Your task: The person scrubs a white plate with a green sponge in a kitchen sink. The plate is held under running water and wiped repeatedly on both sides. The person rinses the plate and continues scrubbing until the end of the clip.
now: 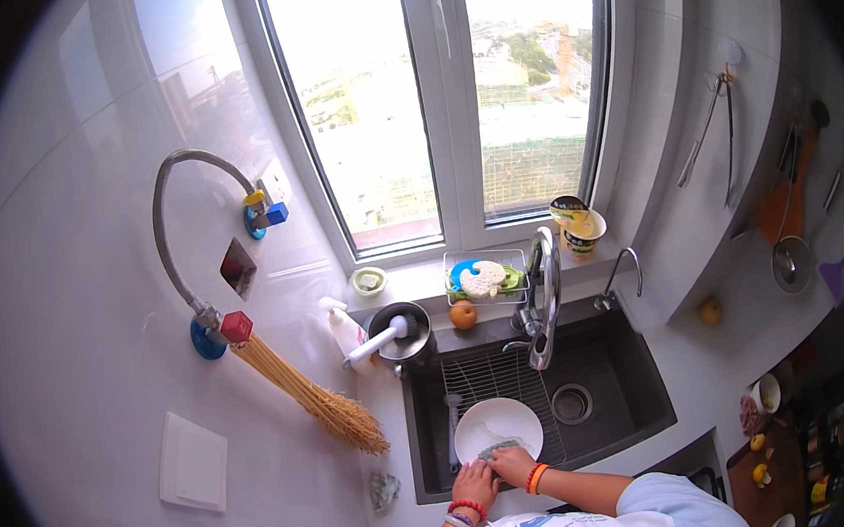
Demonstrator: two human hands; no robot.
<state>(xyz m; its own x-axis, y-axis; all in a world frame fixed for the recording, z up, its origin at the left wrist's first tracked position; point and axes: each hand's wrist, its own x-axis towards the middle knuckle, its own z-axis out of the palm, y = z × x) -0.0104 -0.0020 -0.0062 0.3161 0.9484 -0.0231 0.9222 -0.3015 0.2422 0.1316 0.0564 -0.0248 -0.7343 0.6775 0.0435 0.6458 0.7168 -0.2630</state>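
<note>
A white plate (498,424) lies over a wire rack (493,374) in the dark sink (612,367). My right hand (513,466) is on a grey-green cloth or scrubber (500,449) at the plate's near side. My left hand (474,485) rests at the plate's near left edge, its fingers beside my right hand; whether it grips the rim is hidden. A light-handled brush (455,430) stands left of the plate. The chrome faucet (542,306) rises behind the sink, and the drain (572,404) is to the right of the rack.
Left of the sink are a pot (407,332) with a white-handled brush (382,342), a pump bottle (345,327) and a crumpled clear bag (384,490). A straw whisk (317,397) hangs on the wall. Behind are a sponge rack (485,277) and a round fruit (463,315).
</note>
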